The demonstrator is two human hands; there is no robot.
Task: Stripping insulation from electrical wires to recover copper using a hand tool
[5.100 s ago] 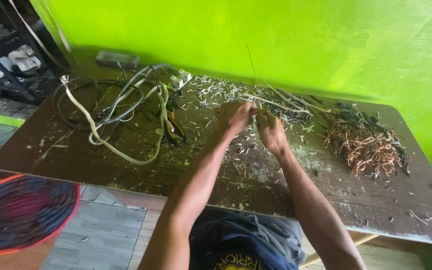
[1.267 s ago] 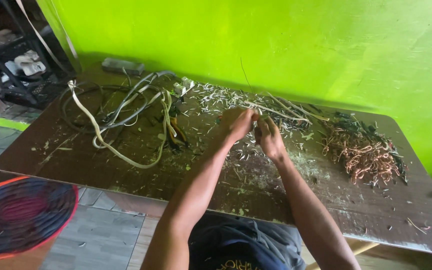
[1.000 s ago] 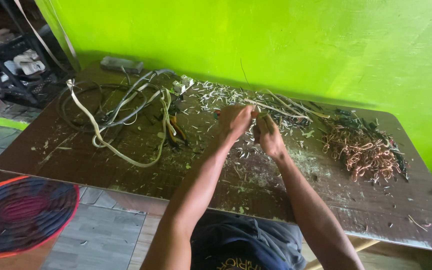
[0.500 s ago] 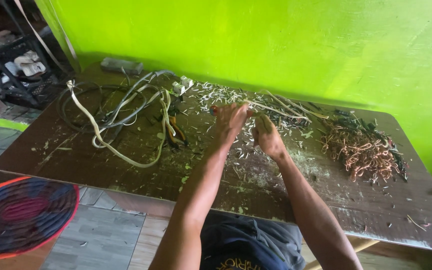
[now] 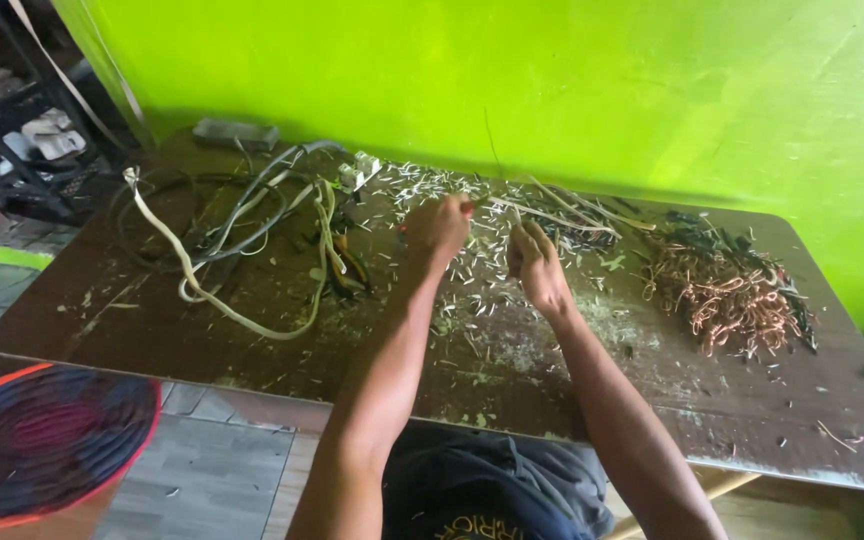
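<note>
Compared with half a second ago almost nothing is shifting: both hands are staying close together over the middle of the brown, scuffed worktop (image 5: 202,340), and the only change is a slight turn of the wrists, which suggests the stripping of one piece is continuing rather than a new piece being fetched. The left hand (image 5: 439,226) is clenching its grip around one end of a thin pale length of cable (image 5: 542,212), with what looks like a small red-tipped tool or cable end poking from the fist, too small to tell which. The right hand (image 5: 535,264) is pinching its grip on the same cable just beside the left hand, while the free end is trailing away toward the bright green wall (image 5: 552,90). White flecks of stripped insulation (image 5: 472,270) are lying scattered under and around both hands. To the left, a loose tangle of cream and grey cables (image 5: 242,240) is resting well apart from the hands; to the right, a heap of bare copper wire (image 5: 722,295) is sitting near the worktop's far end. As for containers, a round red-rimmed woven basket (image 5: 47,445) is standing on the floor below the worktop's left edge, and nothing is showing inside it.
</note>
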